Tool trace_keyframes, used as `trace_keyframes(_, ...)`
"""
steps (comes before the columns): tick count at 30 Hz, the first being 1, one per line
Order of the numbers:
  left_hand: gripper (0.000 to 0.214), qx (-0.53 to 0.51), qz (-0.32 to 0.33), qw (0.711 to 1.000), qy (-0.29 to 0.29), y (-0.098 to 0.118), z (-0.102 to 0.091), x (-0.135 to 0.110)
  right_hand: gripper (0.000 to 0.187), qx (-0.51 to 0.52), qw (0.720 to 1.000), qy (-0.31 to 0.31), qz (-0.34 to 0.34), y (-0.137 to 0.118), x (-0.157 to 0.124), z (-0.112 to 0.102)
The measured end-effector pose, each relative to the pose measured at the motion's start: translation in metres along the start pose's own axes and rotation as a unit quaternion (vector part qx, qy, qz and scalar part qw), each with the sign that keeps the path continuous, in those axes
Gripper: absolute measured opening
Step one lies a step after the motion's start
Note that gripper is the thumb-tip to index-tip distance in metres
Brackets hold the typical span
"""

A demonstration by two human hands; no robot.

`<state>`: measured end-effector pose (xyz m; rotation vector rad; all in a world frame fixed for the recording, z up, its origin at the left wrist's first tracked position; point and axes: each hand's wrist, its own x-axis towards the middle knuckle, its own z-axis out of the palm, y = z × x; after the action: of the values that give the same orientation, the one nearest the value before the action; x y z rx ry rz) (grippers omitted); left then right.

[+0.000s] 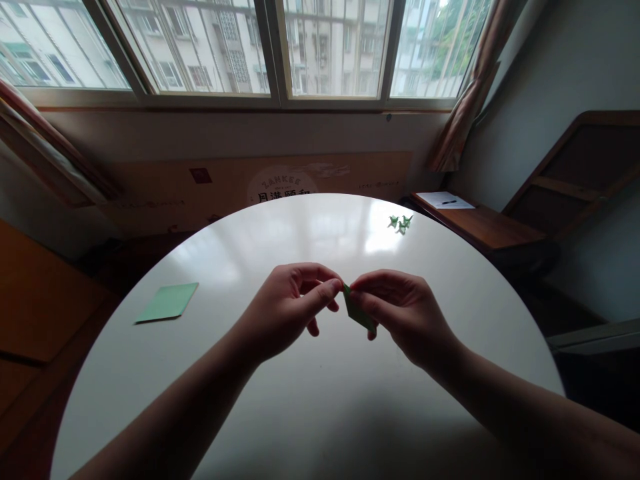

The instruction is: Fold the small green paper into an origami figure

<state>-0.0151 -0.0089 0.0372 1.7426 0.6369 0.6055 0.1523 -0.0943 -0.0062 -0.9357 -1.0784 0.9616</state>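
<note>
Both of my hands meet above the middle of the round white table (310, 400). Between them is a small folded piece of green paper (358, 311). My right hand (400, 313) pinches it with closed fingers. My left hand (290, 307) presses thumb and forefinger on its top corner. Much of the folded paper is hidden behind my right fingers.
A flat sheet of light green paper (167, 301) lies on the table at the left. Several small folded green paper figures (400, 222) stand near the far right rim. A wooden side table with a white sheet and pen (445, 200) is beyond the table, under the window.
</note>
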Motion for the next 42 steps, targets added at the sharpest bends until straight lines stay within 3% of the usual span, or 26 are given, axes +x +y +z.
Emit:
trace_keyframes(13, 0.018, -0.03, 0.014, 0.999, -0.028, -0.0009, -0.0016, -0.0003, 0.009, 0.065, 0.997, -0.031, 0.025, 0.0016, 0.0008, -0.0015)
trace_keyframes(27, 0.013, -0.06, 0.0, 0.998, -0.017, 0.0004, -0.001, 0.0012, 0.006, 0.064, 0.997, -0.035, 0.016, 0.0005, -0.0009, -0.0006)
trace_keyframes(42, 0.01, 0.035, 0.044, 0.998, 0.029, 0.0014, 0.003, -0.0023, 0.007, 0.027, 0.999, -0.03, -0.007, 0.0006, -0.0006, 0.0011)
